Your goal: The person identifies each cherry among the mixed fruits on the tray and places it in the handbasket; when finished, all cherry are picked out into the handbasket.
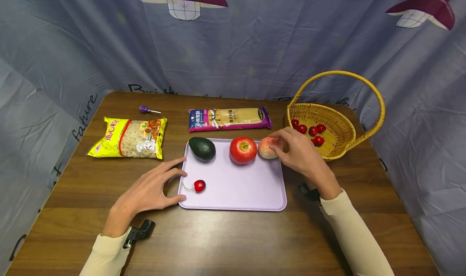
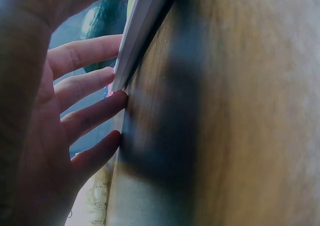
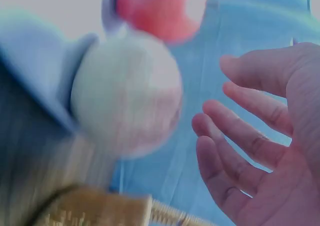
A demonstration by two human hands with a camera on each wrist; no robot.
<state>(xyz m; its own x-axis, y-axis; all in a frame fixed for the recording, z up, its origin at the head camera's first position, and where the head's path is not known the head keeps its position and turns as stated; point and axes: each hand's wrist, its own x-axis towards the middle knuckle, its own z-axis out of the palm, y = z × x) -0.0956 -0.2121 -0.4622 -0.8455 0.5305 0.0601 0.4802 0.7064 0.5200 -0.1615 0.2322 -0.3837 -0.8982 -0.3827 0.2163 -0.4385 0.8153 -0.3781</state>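
Note:
A pale lilac tray (image 1: 240, 193) lies on the table, bearing an avocado (image 1: 202, 149), a red apple (image 1: 242, 150), a peach (image 1: 266, 148) and a cherry (image 1: 200, 186) with its stem. My left hand (image 1: 153, 189) rests at the tray's left edge, fingers spread and tips touching the rim. At the tray's far right corner, my right hand (image 1: 300, 152) is beside the peach, its fingers loosely bent. The right wrist view shows a gap between those fingers and the peach (image 3: 127, 95), which sits at the tray edge.
To the right stands a yellow wicker basket (image 1: 340, 126) with several red cherries (image 1: 313, 131) inside and a tall handle. Behind the tray lies a pack of noodles (image 1: 229, 119). A yellow food bag (image 1: 131, 138) and a purple lollipop (image 1: 144, 109) lie at left.

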